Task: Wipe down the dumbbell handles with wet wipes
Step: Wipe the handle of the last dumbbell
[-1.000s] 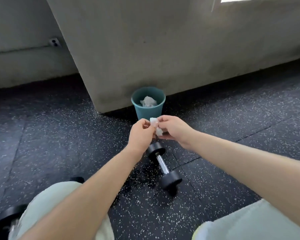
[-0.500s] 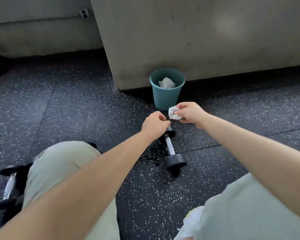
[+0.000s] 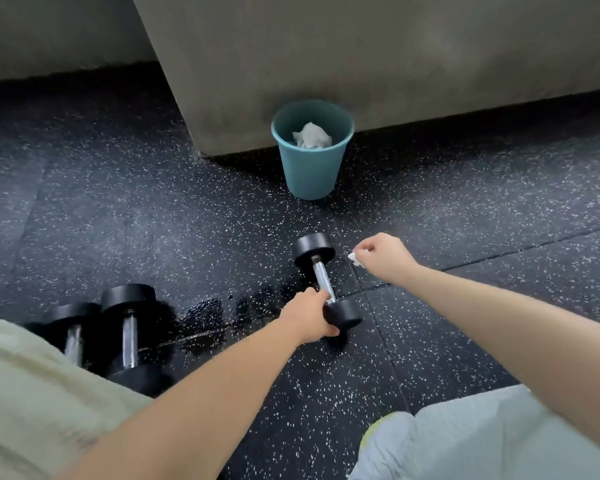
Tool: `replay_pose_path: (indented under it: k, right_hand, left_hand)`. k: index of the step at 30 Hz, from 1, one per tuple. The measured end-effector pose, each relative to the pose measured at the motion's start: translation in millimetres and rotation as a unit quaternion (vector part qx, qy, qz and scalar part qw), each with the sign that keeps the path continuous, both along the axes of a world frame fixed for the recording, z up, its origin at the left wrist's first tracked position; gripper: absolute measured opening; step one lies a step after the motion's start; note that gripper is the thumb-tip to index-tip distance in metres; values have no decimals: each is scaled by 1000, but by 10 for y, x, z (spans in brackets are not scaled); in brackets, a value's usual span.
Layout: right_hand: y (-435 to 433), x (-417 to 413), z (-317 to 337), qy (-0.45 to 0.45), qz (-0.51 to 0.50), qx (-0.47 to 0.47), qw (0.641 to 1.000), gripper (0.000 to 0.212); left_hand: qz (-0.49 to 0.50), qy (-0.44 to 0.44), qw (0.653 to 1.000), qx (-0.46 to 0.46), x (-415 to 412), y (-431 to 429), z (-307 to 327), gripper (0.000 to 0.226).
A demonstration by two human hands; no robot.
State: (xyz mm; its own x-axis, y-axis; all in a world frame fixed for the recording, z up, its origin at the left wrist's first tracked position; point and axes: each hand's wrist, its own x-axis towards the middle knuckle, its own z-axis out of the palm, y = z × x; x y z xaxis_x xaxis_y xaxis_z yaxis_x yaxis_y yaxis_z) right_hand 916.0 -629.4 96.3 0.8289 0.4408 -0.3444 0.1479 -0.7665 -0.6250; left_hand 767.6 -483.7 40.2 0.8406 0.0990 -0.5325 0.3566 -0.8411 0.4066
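A black dumbbell [image 3: 321,271] with a chrome handle lies on the speckled floor in the middle. My left hand [image 3: 309,315] grips its near black end. To the right of the far end, my right hand [image 3: 385,254] hovers above the floor, pinched shut on a small white wet wipe [image 3: 354,258]. Two more black dumbbells [image 3: 129,337] lie side by side at the left, partly hidden by my knee.
A teal bin [image 3: 310,168] with crumpled white wipes inside stands beyond the dumbbell, against a grey concrete pillar [image 3: 326,64]. Wet patches [image 3: 208,313] darken the floor left of the dumbbell. My knees fill the bottom corners.
My left hand let go of the wipe and dropped to the dumbbell's near end. My right hand moved right with the wipe. The view tilted down, showing two more dumbbells.
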Motion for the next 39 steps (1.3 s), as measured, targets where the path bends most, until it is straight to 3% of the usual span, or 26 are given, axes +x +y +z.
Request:
replay_pose_path:
  k: [4,8,11,17,23,32,39]
  right_hand:
    - [418,16,-544,-1,-29,12,1000,19]
    - [711,-57,-1050,-30,-106,35,993,19]
    - [889,-93,-1234,-71,-135,32,988,19]
    - [1060,-77,-1406,-135,-56,-31,989,19]
    - [838,-6,-1388,-132,78,-136,979,24]
    - [1009,6,-1382,-136,-14,-43,990,21]
    - [667,-29,-1386,-103,109,-138,979,16]
  left_hand:
    - [-34,-8,999,-4,34,104,-285,72]
    - [-32,-71,997,-5,9,184,-482,57]
    - [-21,-102,994,-18,-6,211,-560,60]
    - [-15,-126,991,-40,-13,256,-660,57]
    - [6,-127,990,-64,-9,284,-701,45]
    - [11,-122,989,-78,-53,283,-769,50]
    - [24,-126,987,-92,-70,323,-718,44]
